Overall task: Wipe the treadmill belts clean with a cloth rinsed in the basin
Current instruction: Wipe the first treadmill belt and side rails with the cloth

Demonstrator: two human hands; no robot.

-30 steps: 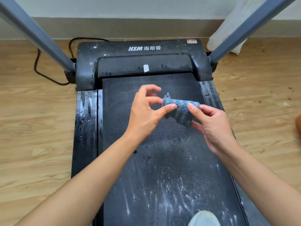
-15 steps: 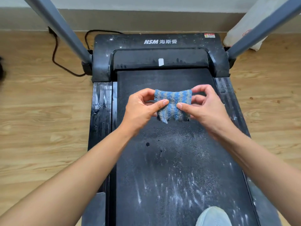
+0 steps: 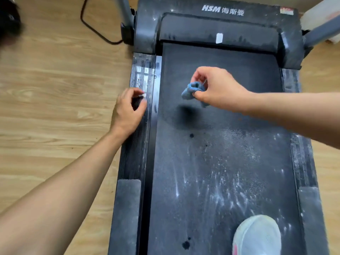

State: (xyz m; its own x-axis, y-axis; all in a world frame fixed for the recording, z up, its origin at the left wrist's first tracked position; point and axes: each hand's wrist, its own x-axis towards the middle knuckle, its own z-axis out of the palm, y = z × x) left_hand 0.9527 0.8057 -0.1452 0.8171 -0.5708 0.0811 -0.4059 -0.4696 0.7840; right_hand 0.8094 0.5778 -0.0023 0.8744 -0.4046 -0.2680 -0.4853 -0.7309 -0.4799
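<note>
Blue cloth, pinched in a bunch by the right hand, hangs over the belt toward its far end, white dust nearer; the empty left hand curls loosely over the left rail.

My left hand hangs at the left, back facing up, fingers loosely curled and holding nothing. Its bare forearm runs in from the near left corner. My right hand, a little farther off, comes in from the right, fingertips and thumb pinching a bunched blue cloth.
</note>
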